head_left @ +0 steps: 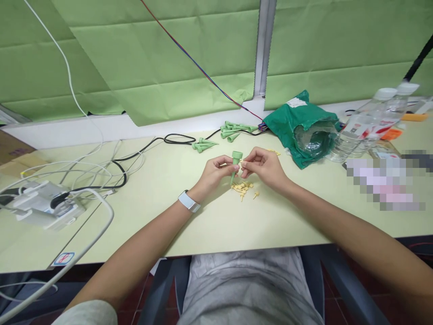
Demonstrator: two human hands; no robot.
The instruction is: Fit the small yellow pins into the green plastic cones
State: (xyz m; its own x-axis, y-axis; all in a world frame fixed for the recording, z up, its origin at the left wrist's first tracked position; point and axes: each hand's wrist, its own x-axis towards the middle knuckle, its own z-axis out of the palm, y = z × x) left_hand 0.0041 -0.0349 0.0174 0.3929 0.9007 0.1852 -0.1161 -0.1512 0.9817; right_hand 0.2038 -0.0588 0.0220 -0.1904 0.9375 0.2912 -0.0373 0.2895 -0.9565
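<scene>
My left hand (218, 174) is closed around a green plastic watering spike (237, 155), holding it nearly upright with its wide cap at the top and its tip downward. Close beside it, my right hand (265, 166) pinches a small pale yellow piece (241, 163) against the side of the spike, below the cap. Fingers hide most of that piece. Under the hands lies a loose pile of small yellow plastic valves (244, 188) on the table. A few more yellow pieces (274, 152) show behind my right hand.
Green spikes lie farther back in a small group (203, 145) and a larger one (232, 129). To the right are a torn green bag (287, 124) and clear bottles (360, 124). A power strip (47, 205) and tangled cables occupy the left of the table (209, 230).
</scene>
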